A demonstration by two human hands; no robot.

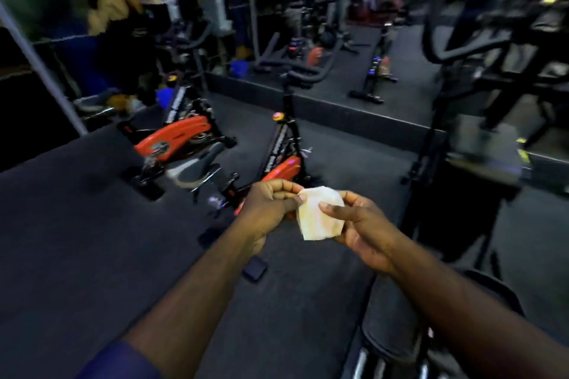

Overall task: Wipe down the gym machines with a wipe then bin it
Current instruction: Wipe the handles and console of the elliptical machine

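Soft, matt white paper-like wipe point(320, 213); glossy orange plastic bike covers point(175, 136); dull, dark rubbery floor point(77, 224).

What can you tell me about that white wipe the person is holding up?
The wipe is a small, off-white sheet, thin and soft like tissue or cloth, folded into a rough rectangle with a rounded top. It hangs in the air before the person, above the dark floor. The left hand pinches its upper left edge; the right hand holds its right side, thumb on the front.
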